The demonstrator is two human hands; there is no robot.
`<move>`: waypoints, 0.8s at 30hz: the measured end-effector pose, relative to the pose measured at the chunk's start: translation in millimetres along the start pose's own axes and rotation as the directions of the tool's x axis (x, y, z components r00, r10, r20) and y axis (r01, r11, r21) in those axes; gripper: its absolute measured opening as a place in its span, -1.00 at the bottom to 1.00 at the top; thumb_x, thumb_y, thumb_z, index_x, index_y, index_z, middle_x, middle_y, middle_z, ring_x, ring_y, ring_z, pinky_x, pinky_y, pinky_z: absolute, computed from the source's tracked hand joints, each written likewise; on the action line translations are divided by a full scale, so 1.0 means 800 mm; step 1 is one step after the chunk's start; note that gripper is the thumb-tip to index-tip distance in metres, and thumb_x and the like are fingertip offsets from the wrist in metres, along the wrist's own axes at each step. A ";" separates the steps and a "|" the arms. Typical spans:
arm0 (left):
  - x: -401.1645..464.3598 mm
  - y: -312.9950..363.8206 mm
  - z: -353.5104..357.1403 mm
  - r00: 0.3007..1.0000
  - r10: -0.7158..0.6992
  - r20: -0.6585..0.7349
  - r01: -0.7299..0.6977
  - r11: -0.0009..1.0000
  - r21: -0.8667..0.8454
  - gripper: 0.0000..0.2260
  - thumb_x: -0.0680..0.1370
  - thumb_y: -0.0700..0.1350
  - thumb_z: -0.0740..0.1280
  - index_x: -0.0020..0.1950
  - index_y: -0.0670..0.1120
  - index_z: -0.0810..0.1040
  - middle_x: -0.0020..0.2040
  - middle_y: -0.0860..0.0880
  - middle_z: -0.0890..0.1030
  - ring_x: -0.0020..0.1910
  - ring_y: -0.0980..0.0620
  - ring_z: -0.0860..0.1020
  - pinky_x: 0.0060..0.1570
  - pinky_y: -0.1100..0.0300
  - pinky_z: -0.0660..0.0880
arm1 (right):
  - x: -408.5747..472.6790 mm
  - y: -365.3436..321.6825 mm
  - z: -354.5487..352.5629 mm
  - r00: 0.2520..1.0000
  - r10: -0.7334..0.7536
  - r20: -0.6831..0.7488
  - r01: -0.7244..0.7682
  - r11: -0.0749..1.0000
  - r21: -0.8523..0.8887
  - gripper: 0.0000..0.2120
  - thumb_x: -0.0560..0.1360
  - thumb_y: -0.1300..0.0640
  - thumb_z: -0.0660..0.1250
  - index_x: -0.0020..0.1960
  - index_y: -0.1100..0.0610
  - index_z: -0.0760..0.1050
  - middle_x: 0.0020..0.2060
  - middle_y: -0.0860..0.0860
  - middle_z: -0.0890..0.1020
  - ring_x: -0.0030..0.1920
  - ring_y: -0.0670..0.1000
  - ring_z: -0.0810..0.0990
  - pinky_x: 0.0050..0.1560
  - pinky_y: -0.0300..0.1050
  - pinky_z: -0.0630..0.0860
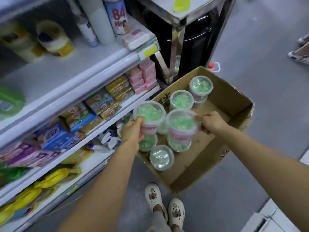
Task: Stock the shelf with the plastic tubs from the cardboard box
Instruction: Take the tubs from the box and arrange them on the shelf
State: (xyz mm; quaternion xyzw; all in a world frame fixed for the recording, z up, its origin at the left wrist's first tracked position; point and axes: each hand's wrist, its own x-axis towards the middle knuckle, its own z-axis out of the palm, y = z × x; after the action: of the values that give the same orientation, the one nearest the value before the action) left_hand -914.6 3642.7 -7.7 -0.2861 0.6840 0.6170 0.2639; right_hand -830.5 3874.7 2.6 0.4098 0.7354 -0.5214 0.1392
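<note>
An open cardboard box (234,104) sits on the grey floor and holds several clear plastic tubs of green beads with pink labels. My left hand (132,131) grips one tub (149,113) by its side, lifted above the box's left edge. My right hand (210,123) grips a second tub (181,123) at its rim, raised over the tubs below. More tubs stand in the box: one near the front (161,157), one in the middle (181,99) and a stack at the back (200,86). The shelf unit (100,64) stands to the left.
The shelves hold soap bars (117,91), pink boxes (145,76), blue packs (56,136), yellow bags (33,191) and spray bottles (108,141). A tall can marked 84 (117,15) stands on top. A metal stand (192,30) rises behind the box. My feet in white clogs (165,205) are below.
</note>
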 end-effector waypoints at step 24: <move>-0.281 0.269 -0.227 0.825 0.560 -0.071 -0.562 0.804 -0.194 -0.70 0.54 0.14 0.26 0.14 -0.03 0.47 -0.03 -0.10 0.53 -0.07 -0.08 0.54 -0.04 0.01 0.53 | -0.210 -0.397 -0.018 0.795 -0.601 0.082 0.548 0.770 0.327 -0.87 0.50 0.11 0.30 -0.04 0.17 0.45 -0.54 0.07 0.45 -0.59 -0.02 0.25 -0.57 -0.27 0.22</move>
State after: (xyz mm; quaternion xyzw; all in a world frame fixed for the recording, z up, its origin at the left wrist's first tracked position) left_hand -914.1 3492.8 320.0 -0.0999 0.6713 0.7336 0.0352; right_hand -959.7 3772.0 322.2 0.1302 0.7261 -0.6748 -0.0218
